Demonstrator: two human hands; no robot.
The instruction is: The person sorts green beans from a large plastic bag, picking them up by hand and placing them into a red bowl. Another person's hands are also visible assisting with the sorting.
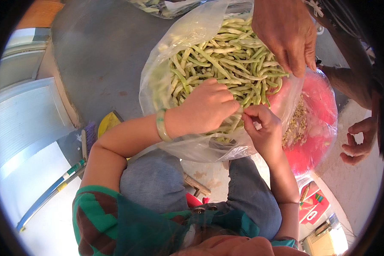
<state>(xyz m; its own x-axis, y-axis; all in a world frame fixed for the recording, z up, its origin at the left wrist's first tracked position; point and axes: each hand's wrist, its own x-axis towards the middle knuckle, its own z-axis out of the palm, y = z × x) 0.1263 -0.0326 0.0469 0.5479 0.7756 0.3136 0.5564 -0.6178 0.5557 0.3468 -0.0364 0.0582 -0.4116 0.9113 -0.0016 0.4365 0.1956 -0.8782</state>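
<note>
A large clear plastic bag [192, 30] lies wide open before me, full of pale green bean pods [217, 60]. My left hand [208, 107], with a green-and-white bangle [162, 125] on its wrist, is closed over the near side of the pods. Its fingertips meet those of my right hand [263, 128], whose thumb and forefinger are pinched together. A small pale bit of a bean pod [242, 110] shows between the two hands; the rest of it is hidden by my fingers.
Another person's hand [286, 35] hangs over the bag's right rim, their other hand [360, 140] farther right. A pink plastic-lined basin [323, 105] holds small pale pieces. Left stand a yellow dustpan [108, 123] and long handles [51, 192]. A red box [315, 204] sits lower right.
</note>
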